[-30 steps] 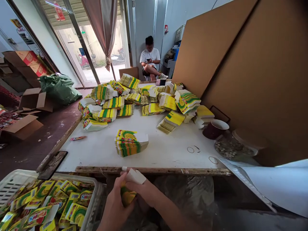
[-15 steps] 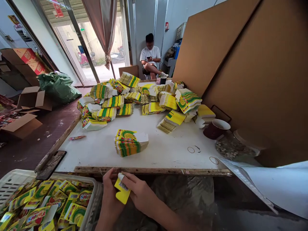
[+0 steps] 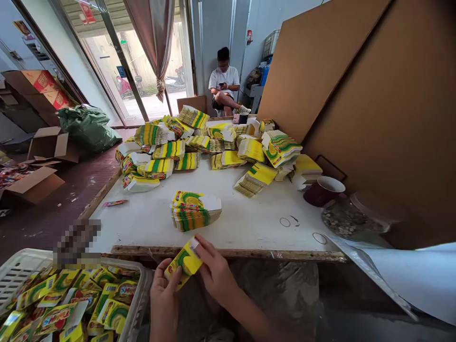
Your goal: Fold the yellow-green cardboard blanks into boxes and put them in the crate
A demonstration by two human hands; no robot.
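A small yellow and green carton [image 3: 185, 262] is held between my two hands, just in front of the table's near edge. My left hand [image 3: 166, 280] grips its lower left end, thumb on the printed face. At the upper right end, my right hand [image 3: 213, 267] has its fingers closed on the carton near the white flap. On the table beyond lies a fanned stack of flat cartons [image 3: 190, 213]. To my left, a white plastic basket [image 3: 144, 280] holds many yellow cartons, several with raised flaps.
Bundles of flat cartons [image 3: 166, 151] cover the table's far half. At right stand a dark cup [image 3: 323, 192] and a clear jar [image 3: 347, 218], with rubber bands [image 3: 285, 222] nearby. Large cardboard sheets [image 3: 342, 95] lean at right. A person [image 3: 223, 83] sits beyond the table.
The carton has risen slightly and turned from its barcode side to its printed face. My right hand has moved up and right; my left hand now pinches the lower end.
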